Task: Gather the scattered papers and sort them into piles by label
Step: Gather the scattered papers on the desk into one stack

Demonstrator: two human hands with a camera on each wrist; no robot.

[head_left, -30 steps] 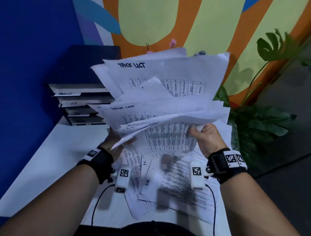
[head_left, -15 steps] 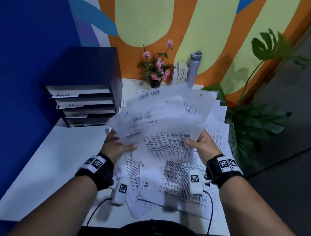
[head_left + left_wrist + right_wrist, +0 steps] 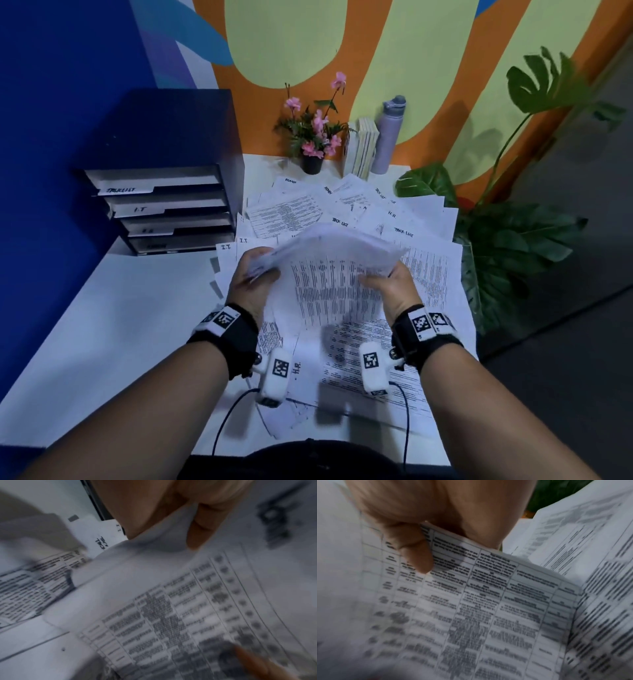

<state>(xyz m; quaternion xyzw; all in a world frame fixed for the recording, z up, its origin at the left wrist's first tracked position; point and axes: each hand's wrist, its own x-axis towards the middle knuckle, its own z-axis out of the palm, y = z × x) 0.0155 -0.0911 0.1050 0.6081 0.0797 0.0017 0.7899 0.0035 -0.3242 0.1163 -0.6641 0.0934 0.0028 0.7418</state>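
Note:
I hold a loose bundle of printed papers [image 3: 334, 263] low over the desk, motion-blurred. My left hand [image 3: 255, 274] grips its left edge, thumb on top [image 3: 199, 531]. My right hand [image 3: 383, 277] grips its right edge, with the thumb [image 3: 416, 555] pressed on a printed table sheet [image 3: 479, 601]. Beneath and beyond the bundle, scattered papers [image 3: 359, 205] with handwritten labels such as ADMIN, TASK LIST, H.R. and I.T. cover the white desk [image 3: 120, 308]. More sheets [image 3: 359, 377] lie near the front edge.
A dark tray organizer [image 3: 164, 205] with labelled trays stands at the back left. A pink flower pot [image 3: 311, 144], some books [image 3: 363, 147] and a grey bottle [image 3: 388, 137] stand at the back wall. A large leafy plant [image 3: 513, 246] is off the desk's right edge.
The bundle was raised and fanned in front of the camera; both hands have brought it down towards the desk, uncovering the papers, flowers and bottle behind it.

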